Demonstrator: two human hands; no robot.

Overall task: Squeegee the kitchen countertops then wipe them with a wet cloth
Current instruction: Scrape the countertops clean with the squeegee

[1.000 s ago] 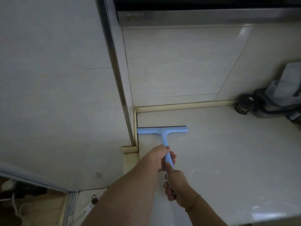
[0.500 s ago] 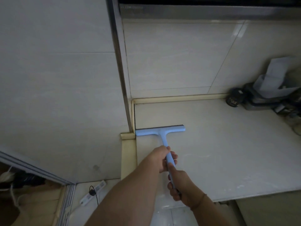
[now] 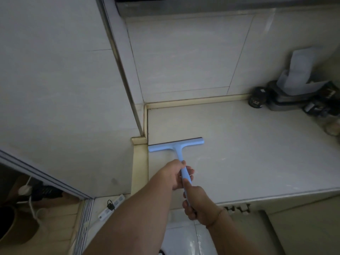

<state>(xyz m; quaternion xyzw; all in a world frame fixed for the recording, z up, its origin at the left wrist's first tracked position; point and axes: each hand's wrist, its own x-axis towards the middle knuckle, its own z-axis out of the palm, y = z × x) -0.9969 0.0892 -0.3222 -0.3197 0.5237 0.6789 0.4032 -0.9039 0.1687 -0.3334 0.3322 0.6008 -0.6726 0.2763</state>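
Left arm: I am reaching it in from the lower left, bare forearm running diagonally up toward the middle. Left hand [image 3: 175, 174]: I am curling its fingers round the handle [image 3: 184, 173], thumb on top, higher of the two grips. Right arm: I am bringing it in from the lower right, a thin band showing at the wrist. Right hand [image 3: 199, 204]: I am gripping the handle's lower end, index finger lying along it, just below the left hand.
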